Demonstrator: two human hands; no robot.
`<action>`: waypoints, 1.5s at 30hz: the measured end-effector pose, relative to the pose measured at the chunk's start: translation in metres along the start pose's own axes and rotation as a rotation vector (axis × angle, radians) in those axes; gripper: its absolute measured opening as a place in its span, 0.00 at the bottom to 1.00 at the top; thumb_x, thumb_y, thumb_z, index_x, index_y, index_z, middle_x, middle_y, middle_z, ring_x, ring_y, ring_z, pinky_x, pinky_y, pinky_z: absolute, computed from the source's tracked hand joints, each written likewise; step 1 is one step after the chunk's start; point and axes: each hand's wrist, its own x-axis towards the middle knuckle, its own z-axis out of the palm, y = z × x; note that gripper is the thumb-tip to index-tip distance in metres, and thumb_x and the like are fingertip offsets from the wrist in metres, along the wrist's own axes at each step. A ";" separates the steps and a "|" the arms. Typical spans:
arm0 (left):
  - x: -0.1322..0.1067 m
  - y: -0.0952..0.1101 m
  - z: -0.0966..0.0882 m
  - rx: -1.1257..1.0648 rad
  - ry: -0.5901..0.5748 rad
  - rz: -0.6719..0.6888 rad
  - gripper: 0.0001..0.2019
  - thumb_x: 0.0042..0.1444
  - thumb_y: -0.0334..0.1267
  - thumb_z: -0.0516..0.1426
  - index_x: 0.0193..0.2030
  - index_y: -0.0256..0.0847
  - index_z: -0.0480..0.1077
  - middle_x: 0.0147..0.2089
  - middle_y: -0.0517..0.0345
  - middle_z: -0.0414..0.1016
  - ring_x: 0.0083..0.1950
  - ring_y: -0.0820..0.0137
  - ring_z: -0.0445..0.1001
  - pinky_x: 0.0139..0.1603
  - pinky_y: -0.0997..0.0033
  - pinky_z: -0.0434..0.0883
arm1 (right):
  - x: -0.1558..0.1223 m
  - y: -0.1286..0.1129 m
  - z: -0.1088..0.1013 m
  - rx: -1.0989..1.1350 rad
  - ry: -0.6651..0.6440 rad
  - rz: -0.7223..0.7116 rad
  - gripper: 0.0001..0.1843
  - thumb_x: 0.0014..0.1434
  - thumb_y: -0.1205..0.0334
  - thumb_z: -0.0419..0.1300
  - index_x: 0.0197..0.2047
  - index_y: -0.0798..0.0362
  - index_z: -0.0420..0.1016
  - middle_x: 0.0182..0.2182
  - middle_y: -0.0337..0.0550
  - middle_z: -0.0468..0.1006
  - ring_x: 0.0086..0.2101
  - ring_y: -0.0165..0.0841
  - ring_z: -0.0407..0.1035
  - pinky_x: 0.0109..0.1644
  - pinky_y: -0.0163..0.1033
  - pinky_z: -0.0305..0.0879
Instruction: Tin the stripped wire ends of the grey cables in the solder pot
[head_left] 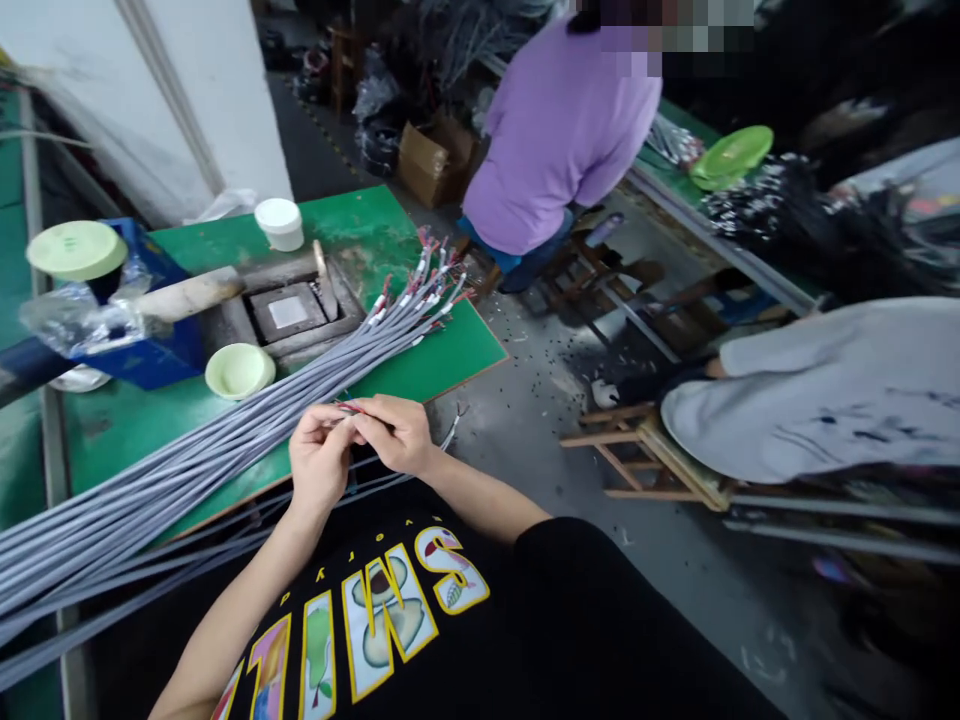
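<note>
Both my hands meet in front of my chest, just over the near edge of the green table. My left hand (321,452) is closed, its thumb and fingers pinching thin wires (349,408), some of them red and dark. From the other side my right hand (396,432) pinches the same wires, its fingertips almost touching the left ones. Right behind them a thick bundle of grey cables (292,400) lies across the table, its stripped ends (427,285) showing red and white wires at the far right. A few more grey cables (217,550) run below the table edge.
On the green table (360,225) are a soldering pot (289,310) with a flat stick (325,280), a white tub (279,224), a pale green bowl (240,371) and a blue box (150,340). Two people sit nearby, in purple (562,130) and grey (825,390), on wooden stools.
</note>
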 end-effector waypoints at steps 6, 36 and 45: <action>0.005 -0.004 -0.005 0.134 0.070 0.154 0.07 0.47 0.34 0.65 0.29 0.40 0.70 0.29 0.65 0.76 0.27 0.78 0.74 0.30 0.78 0.73 | 0.005 0.008 -0.004 -0.039 0.012 -0.103 0.14 0.65 0.59 0.52 0.40 0.55 0.77 0.33 0.46 0.81 0.35 0.31 0.73 0.42 0.37 0.72; 0.000 0.019 -0.036 0.243 0.140 0.325 0.09 0.56 0.41 0.60 0.42 0.41 0.69 0.31 0.58 0.78 0.33 0.70 0.78 0.38 0.68 0.74 | 0.091 -0.020 0.011 0.002 -0.391 -0.048 0.09 0.62 0.61 0.53 0.30 0.53 0.65 0.25 0.35 0.65 0.28 0.28 0.60 0.35 0.34 0.56; -0.005 0.010 -0.092 1.307 0.207 0.656 0.12 0.60 0.37 0.55 0.50 0.41 0.69 0.51 0.50 0.77 0.56 0.60 0.71 0.62 0.51 0.60 | 0.160 -0.001 0.086 -0.591 -0.769 -0.137 0.10 0.62 0.62 0.53 0.33 0.55 0.73 0.32 0.44 0.72 0.33 0.33 0.65 0.37 0.36 0.55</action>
